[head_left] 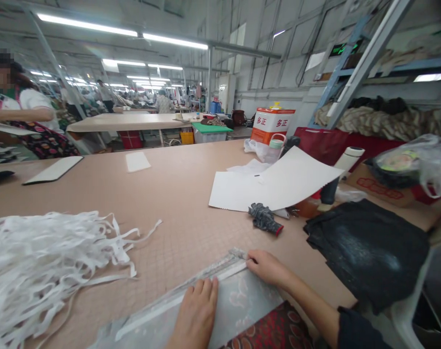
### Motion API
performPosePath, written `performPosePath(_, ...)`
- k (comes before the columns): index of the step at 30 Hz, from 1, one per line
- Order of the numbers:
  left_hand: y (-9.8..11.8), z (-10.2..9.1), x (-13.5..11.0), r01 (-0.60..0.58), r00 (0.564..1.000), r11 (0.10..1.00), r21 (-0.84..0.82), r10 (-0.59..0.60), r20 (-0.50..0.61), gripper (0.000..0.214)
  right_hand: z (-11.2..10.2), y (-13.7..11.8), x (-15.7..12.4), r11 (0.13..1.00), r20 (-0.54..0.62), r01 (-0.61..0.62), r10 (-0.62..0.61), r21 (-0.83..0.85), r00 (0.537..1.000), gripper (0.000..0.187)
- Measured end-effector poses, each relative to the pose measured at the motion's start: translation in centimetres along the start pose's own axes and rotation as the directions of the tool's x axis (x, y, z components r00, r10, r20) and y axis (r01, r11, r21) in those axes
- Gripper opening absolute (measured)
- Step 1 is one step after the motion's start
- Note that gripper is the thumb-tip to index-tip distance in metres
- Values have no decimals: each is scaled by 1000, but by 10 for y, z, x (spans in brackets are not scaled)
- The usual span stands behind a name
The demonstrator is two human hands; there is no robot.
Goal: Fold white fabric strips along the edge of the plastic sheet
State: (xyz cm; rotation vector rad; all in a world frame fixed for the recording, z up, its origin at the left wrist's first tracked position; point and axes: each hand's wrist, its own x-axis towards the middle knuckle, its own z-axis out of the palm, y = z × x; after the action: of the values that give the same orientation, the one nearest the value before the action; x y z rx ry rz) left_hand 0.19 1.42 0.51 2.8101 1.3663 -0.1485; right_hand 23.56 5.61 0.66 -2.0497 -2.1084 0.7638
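Observation:
A pale grey, faintly patterned fabric piece (238, 295) lies on the table in front of me, with a narrow white strip (153, 309) running along its far edge. My left hand (197, 310) rests flat on the fabric, fingers stretched out and their tips on the strip. At the strip's right end, my right hand (264, 267) is closed, thumb and fingers pinching the strip near the fabric's corner. Dark red patterned cloth (275, 329) shows below the fabric, close to my body.
A heap of white strips (56, 266) covers the table's left side. Beyond my right hand lie a dark knitted glove (264, 219) and large white sheets (278, 179). Black material (369, 247) hangs over the right edge. A co-worker (27, 106) stands at far left.

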Motion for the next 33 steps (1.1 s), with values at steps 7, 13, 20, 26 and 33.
performPosePath(7,0,-4,4,-22,1000,1000,-6,22,20,47,-1,-8,-6,988,-54,-62,55,-140,997,19)
performPosePath(13,1,2,3,-17,1000,1000,25,17,-7,50,-6,-13,-8,978,-35,-85,80,-190,996,21)
performPosePath(20,0,21,4,-16,997,997,74,21,-69,54,-6,-14,-8,968,-50,-104,95,-228,994,22)
performPosePath(26,1,17,4,-11,997,998,66,15,-70,53,-4,-9,-2,965,-19,-110,109,-236,994,24)
performPosePath(33,0,4,1,-4,998,1000,1,4,-63,45,-20,-6,0,954,-37,-139,134,-265,990,18)
